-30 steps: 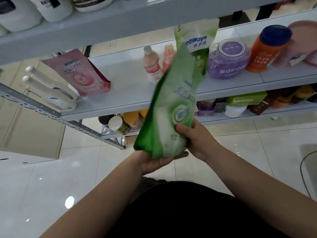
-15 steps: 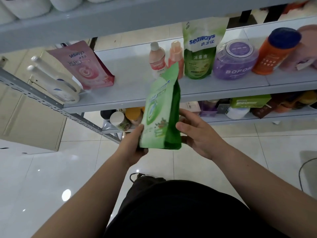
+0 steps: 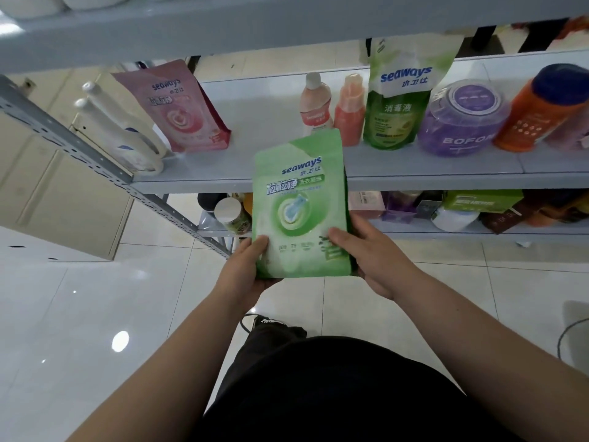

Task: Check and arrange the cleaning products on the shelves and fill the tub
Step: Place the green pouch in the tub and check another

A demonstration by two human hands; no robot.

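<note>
- Both hands are on the green Seaways pouch [image 3: 301,205], which is upright with its printed face turned square to the camera. That looks like a label check.
- The left hand [image 3: 245,269] grasps the lower left corner, thumb on the front and fingers tucked beneath and behind.
- The right hand [image 3: 366,253] mirrors it on the lower right corner, thumb pressed on the front panel and fingers wrapped behind. Two grips low down keep a floppy bag flat and readable.
- The pouch is in the air, just in front of the middle shelf [image 3: 287,181] and not resting on it.
- On that shelf, a pink Seaways pouch [image 3: 178,110] leans at the left beside two white bottles [image 3: 127,135].
- To the right are two small peach bottles [image 3: 331,106], a green refill pouch [image 3: 398,106], a purple BOFON jar [image 3: 462,119] and an orange bottle [image 3: 541,113].
- There's a bare stretch of shelf between the pink pouch and the peach bottles. My guess is that the green one is headed there, matching brand beside matching brand.
- The bag is soft, so it will want setting down on its base, or it may slump forward.
- No tub in sight, so the filling part looks not yet begun.
</note>
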